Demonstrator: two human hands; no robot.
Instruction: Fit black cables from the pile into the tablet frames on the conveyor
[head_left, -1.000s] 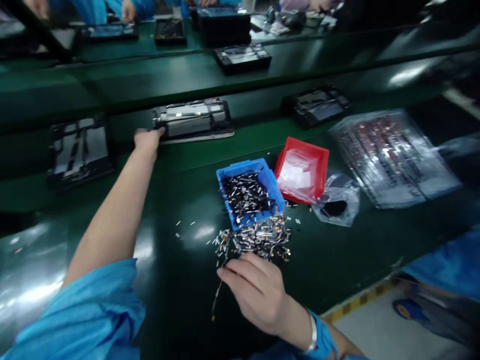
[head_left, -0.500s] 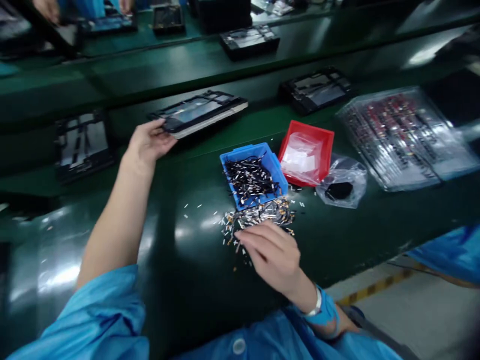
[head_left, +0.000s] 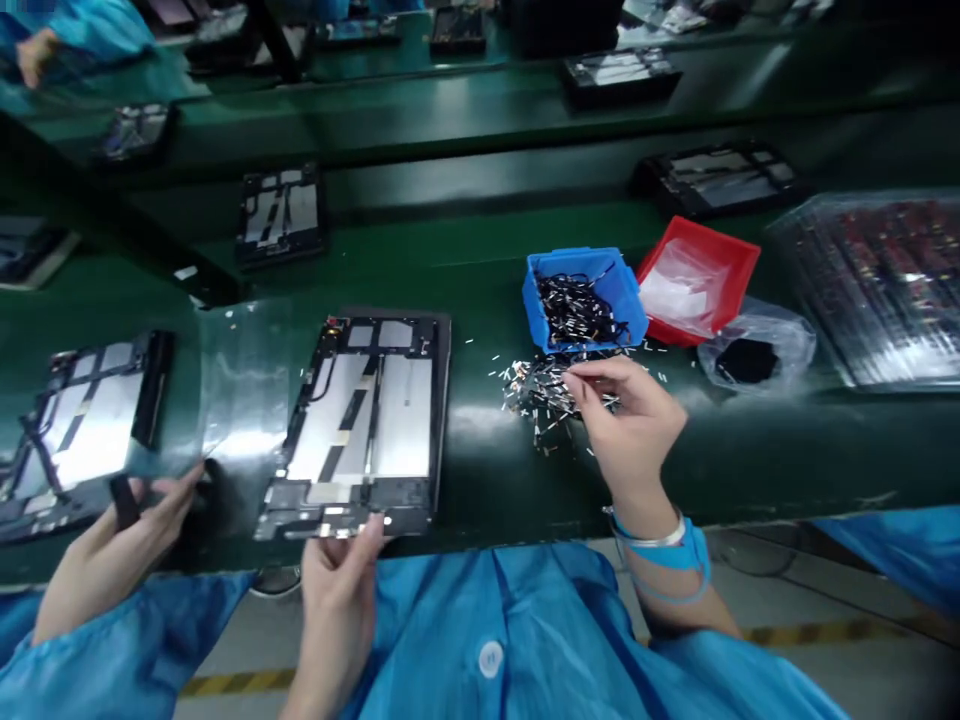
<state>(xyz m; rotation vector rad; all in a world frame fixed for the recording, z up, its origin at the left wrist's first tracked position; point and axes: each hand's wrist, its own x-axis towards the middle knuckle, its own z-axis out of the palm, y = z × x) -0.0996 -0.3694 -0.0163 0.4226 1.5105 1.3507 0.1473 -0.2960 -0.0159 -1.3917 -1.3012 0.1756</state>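
An opened tablet (head_left: pixel 401 415) with its silvery batteries and dark flex strips showing lies in front of me near the bench's edge. My left hand (head_left: pixel 341 585) grips its near edge, with the thumb on top and the fingers below. To the right, my right hand (head_left: pixel 634 425) is pinched over a loose pile of small cables (head_left: pixel 551 390) with white ends; whatever is between the fingertips is too small to make out. Just behind the pile stands a blue bin (head_left: pixel 626 300) full of similar black cables. A blue wrist strap (head_left: pixel 675 550) circles my right wrist.
On the left, a co-worker's hand (head_left: pixel 124 550) is at another opened tablet (head_left: pixel 90 420), beside a clear plastic sheet (head_left: pixel 244 390). A red bin (head_left: pixel 739 270), a plastic bag (head_left: pixel 795 345) and clear trays (head_left: pixel 885 290) stand right. A dark post (head_left: pixel 135 220) slants across the left.
My left hand has brought the tablet from the back of the bench down in front of me and laid it flat. My right hand stays at the cable pile, fingers pinched.
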